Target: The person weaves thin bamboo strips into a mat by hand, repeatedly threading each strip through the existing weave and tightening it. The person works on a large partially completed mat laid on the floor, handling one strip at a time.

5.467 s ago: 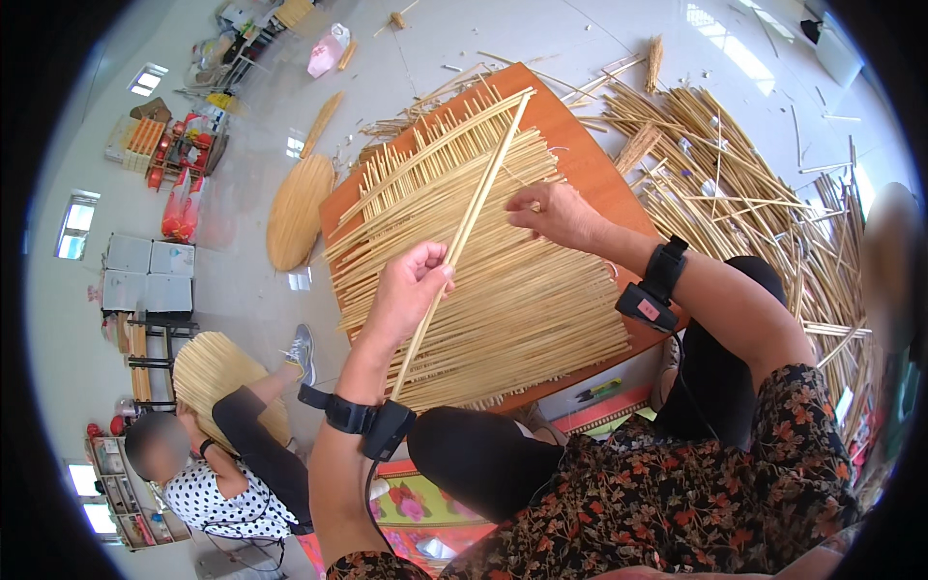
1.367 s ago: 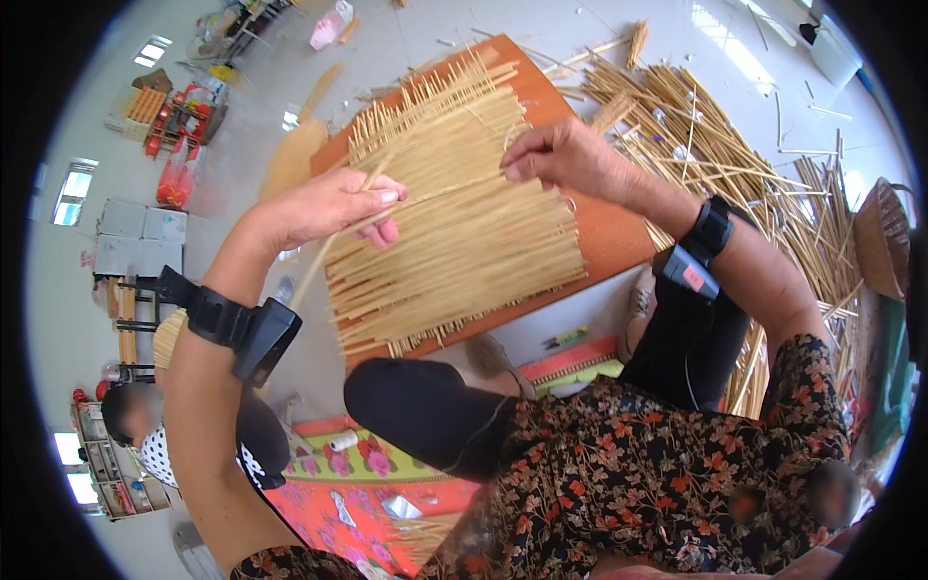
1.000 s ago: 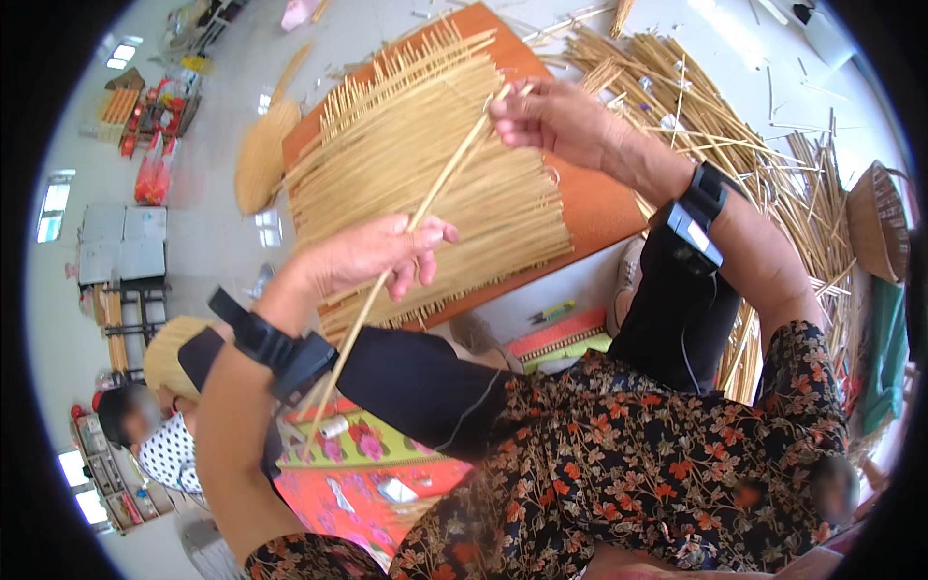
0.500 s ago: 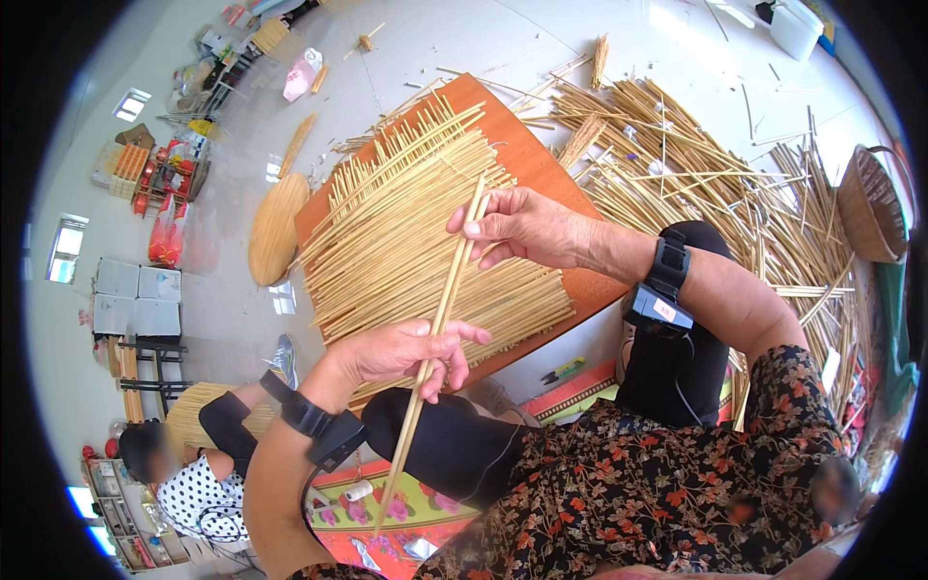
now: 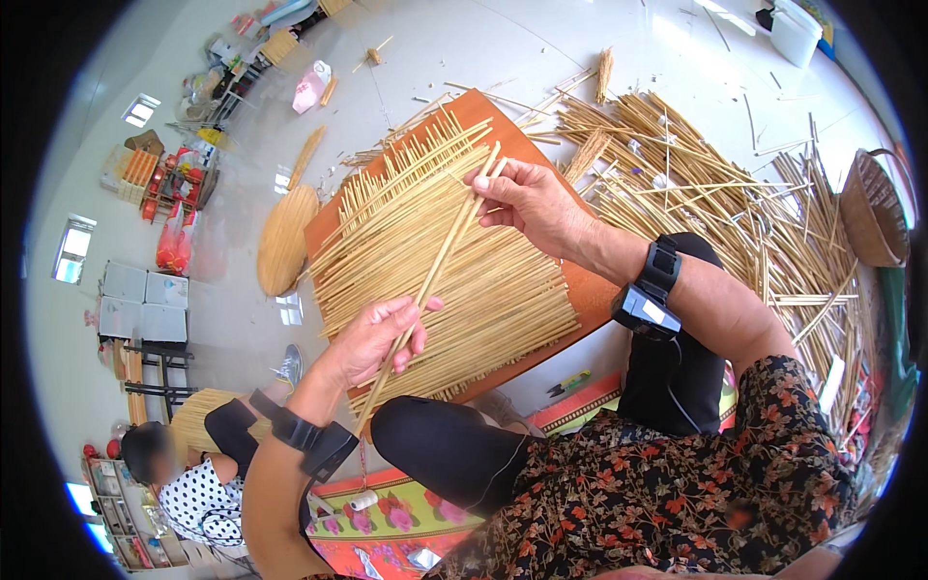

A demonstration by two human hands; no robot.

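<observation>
My left hand (image 5: 375, 340) and my right hand (image 5: 530, 201) are both closed on a pair of long, thin dried stalks (image 5: 446, 249). The pair slants from upper right to lower left. My right thumb and fingers pinch it near its upper end, while my left fingers hold it lower down. Beneath my hands, a sheet of many straw-coloured stalks (image 5: 503, 295), laid side by side, covers much of a reddish-brown board (image 5: 517, 140). Shorter stalk ends stick up along its far left side.
Loose stalks (image 5: 696, 203) lie heaped on the floor at right, near a woven basket (image 5: 873, 208). An oval straw mat (image 5: 286, 242) lies left of the board. Another person (image 5: 198, 488) sits at lower left. A patterned floor mat (image 5: 391, 512) shows by my knees.
Both hands have moved with the pair of stalks, the left one up and away from me. The stalks' lower end has risen from over the floor mat to beside my left knee.
</observation>
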